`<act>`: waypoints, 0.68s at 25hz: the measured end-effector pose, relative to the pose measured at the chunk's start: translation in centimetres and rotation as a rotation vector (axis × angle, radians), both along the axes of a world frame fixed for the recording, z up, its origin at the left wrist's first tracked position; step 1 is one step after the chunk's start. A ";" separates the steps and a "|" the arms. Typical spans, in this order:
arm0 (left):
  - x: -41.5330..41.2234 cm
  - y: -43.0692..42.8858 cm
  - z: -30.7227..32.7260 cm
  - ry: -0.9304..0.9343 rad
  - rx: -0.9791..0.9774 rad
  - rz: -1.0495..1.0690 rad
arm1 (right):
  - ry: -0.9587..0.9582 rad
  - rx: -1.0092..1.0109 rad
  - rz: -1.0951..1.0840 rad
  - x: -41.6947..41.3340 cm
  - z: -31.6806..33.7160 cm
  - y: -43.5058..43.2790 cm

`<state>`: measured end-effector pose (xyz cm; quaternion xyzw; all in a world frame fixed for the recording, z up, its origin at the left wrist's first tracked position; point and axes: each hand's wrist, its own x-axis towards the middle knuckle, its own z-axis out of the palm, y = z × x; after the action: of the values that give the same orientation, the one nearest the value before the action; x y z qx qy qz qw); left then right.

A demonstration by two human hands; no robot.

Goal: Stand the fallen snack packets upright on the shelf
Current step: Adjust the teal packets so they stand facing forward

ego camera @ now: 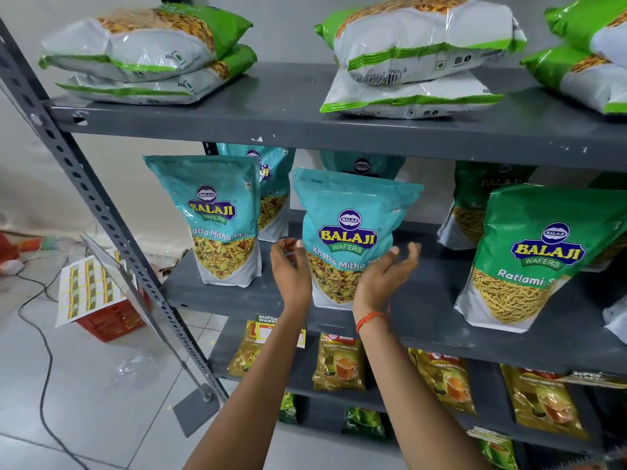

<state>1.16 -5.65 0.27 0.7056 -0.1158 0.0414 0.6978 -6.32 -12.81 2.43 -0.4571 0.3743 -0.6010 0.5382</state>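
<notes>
A teal Khatta Mitha Mix packet [349, 232] stands upright on the grey middle shelf [424, 320], near its front edge. My left hand [291, 271] is at the packet's lower left edge, fingers loosely curled and apart. My right hand [385, 274] is at its lower right side, palm turned up and fingers spread off the bag. Neither hand grips the packet. Another teal packet [220, 218] stands upright to the left, with two more behind. A green Ratlami Sev packet [539, 256] stands upright on the right.
Green-and-white packets [146, 52] [420, 52] lie flat in stacks on the top shelf [305, 123]. Tea packets [339, 362] fill the lower shelf. The slotted upright post [101, 212] slants at left. A red crate [108, 320] and cables sit on the floor.
</notes>
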 end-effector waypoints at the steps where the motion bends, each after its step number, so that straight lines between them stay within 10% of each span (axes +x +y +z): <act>1: -0.3 0.3 0.4 -0.028 -0.004 -0.011 | 0.000 -0.126 -0.032 -0.3 0.5 0.6; 9: 5.5 8.7 1.8 -0.285 -0.038 0.098 | 0.054 -0.784 0.040 7.4 3.7 10.2; 17: 18.0 16.7 -1.9 0.145 0.164 -0.162 | 0.147 -0.208 0.634 15.9 -3.9 13.4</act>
<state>19.17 11.04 -1.67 0.7497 -0.1247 -0.0758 0.6455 9.60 0.63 -1.52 -0.6453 0.1880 -0.4041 0.6204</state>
